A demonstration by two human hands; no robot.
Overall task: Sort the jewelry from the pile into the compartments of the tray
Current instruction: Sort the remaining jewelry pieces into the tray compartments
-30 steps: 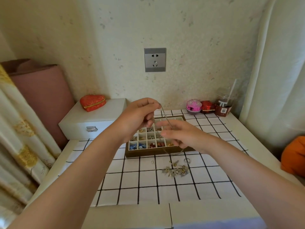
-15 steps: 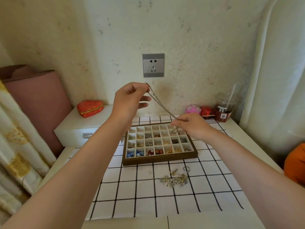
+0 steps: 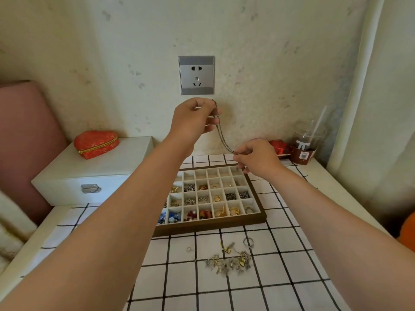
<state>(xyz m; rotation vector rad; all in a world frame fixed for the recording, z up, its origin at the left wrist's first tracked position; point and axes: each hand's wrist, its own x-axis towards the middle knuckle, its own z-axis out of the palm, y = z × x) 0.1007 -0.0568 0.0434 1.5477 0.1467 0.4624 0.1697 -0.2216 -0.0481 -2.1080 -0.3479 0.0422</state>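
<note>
Bench [image 3: 292, 277]: covered in a white cloth with black checks.
Tray [image 3: 211, 226]: wooden, compartments partly filled, under the right grip.
Left grip [image 3: 193, 118]: raised, fingertips pinching the upper end of the chain [image 3: 221, 135].
Right grip [image 3: 256, 157]: lower, fingers curled, pinching the chain's other end.
Pile [image 3: 231, 261]: on the bench, well below both grips.
Chain: thin, strung between the grips.

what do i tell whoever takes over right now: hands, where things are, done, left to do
Left hand: raised, pinching the upper end of the chain.
Right hand: above the tray's far right corner, pinching the chain's lower end.
Tray: many compartments hold jewelry; the visible far-row cells look empty.
Pile: on the checked cloth in front of the tray, with a ring beside it.
Left to do: put the chain in a compartment, then sort the pile.
</note>
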